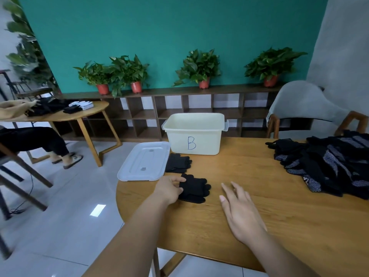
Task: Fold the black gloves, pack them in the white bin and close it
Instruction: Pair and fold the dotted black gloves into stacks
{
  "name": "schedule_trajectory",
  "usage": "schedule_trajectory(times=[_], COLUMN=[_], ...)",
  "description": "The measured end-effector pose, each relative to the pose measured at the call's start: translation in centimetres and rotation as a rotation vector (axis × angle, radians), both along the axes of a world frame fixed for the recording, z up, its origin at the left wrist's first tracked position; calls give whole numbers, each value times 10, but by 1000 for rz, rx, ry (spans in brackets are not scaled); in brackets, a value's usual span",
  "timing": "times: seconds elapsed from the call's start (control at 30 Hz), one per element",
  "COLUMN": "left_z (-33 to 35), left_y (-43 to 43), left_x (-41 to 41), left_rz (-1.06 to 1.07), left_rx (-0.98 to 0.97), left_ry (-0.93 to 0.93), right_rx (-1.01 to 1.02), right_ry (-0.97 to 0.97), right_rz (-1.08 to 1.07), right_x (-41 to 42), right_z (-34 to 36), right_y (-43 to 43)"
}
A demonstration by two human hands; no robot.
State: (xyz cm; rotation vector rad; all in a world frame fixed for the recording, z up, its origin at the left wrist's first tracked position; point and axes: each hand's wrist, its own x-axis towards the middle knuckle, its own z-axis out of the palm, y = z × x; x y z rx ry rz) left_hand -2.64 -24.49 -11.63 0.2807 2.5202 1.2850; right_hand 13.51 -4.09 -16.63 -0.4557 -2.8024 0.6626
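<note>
A folded black glove pair [196, 188] lies on the wooden table [259, 226] near its left edge. My left hand [169, 188] pinches the cuff end of that pair. My right hand [242, 211] rests flat on the table to the right of it, fingers straight, holding nothing. A second folded black pair [178, 162] lies just behind, beside the lid. The white bin [194, 132], marked "B", stands open at the table's far edge. Its white lid [144, 161] lies flat to the left, overhanging the table's edge. A heap of unfolded black gloves [327, 162] covers the right side.
A grey chair [305, 108] stands behind the table at the right. Another person sits at a round table [83, 112] at the far left with more gloves. A low shelf with potted plants [199, 70] runs along the teal wall.
</note>
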Motion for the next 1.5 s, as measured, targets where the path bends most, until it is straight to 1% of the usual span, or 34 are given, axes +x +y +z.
schedule_trajectory(times=[0.07,0.13,0.33,0.43,0.53,0.57,0.6,0.67,0.73,0.8,0.93,1.0,1.1,1.2,1.23,1.27,1.3,1.4,1.43,1.5], left_z=[4,7,27,41,52,50,46,30,13,4,2,3,-4,-11,-11,-13,-15,-25,-28,-29], left_y=[-3,-3,8,16,23,24,25,25,23,22,26,28,30,31,32,33,34,35,34,30], left_x=[-7,-13,-37,-59,-78,-84,-90,-103,-110,-115,-121,-120,-118,-114,-111,-109,-107,-100,-98,-97], left_rz=[-31,-84,-167,-139,-17,26,56,89,122,154,163,150,109,44,9,-37,-90,-284,-321,-338], left_rx=[28,28,122,176,277,281,244,93,6,1,19,-19,-187,-396,-434,-460,-487,-656,-693,-717], left_ry=[-37,-19,206,258,240,230,225,211,158,150,198,236,371,621,679,697,675,479,448,448], right_rx=[-2,7,29,42,24,18,16,18,32,49,72,79,84,87,88,91,95,107,107,102], right_ry=[-6,-6,-14,-25,-34,-41,-49,-58,-70,-90,-117,-123,-111,-103,-101,-101,-100,-95,-93,-84], right_rz=[2,-1,-13,-20,-20,-21,-23,-29,-37,-44,-41,-40,-38,-37,-36,-34,-33,-36,-39,-41], right_x=[0,0,0,0,-2,-2,-3,-4,-5,-7,-10,-11,-10,-10,-10,-10,-10,-10,-10,-10], right_z=[0,0,2,3,4,4,4,3,5,8,10,10,10,8,8,8,8,8,7,6], right_y=[-1,-2,-2,-3,-2,-2,-3,-3,-3,-3,-3,-3,-4,-3,-3,-3,-3,-4,-4,-4])
